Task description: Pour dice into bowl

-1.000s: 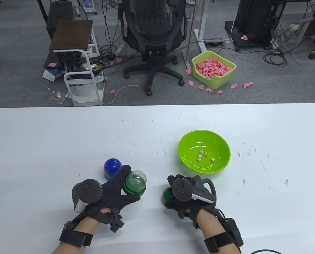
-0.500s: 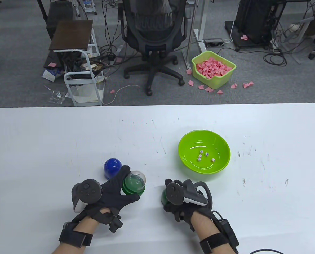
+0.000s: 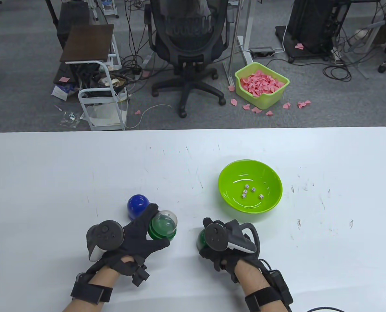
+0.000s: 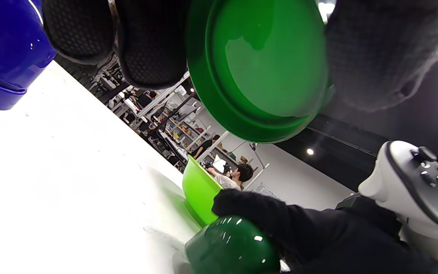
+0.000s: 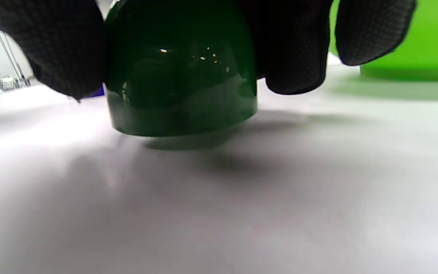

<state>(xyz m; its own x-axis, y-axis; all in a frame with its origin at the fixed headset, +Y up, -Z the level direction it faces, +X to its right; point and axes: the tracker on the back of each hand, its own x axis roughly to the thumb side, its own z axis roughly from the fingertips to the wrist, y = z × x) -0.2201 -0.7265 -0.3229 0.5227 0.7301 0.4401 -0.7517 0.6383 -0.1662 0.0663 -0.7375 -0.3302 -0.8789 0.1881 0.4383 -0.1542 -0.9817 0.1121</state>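
A lime green bowl (image 3: 272, 182) stands right of centre with several white dice (image 3: 252, 189) in it. My left hand (image 3: 149, 229) grips a dice shaker with a green base and clear dome (image 3: 164, 222). The left wrist view shows its green underside (image 4: 261, 64) held clear of the table. My right hand (image 3: 214, 242) grips a dark green dome cover (image 3: 201, 240) from above. In the right wrist view the cover (image 5: 181, 76) sits just off the table over its shadow. Whether dice are in the shaker is hidden.
A blue dome cover (image 3: 137, 206) stands on the white table (image 3: 82, 169) just behind my left hand, and shows in the left wrist view (image 4: 6, 49). The bowl's wall shows in the wrist views (image 4: 200, 194) (image 5: 413, 38). An office chair and a bin stand on the floor beyond.
My right hand has drawn the dark green cover slightly left and toward me. My left hand with the shaker has shifted very slightly left.
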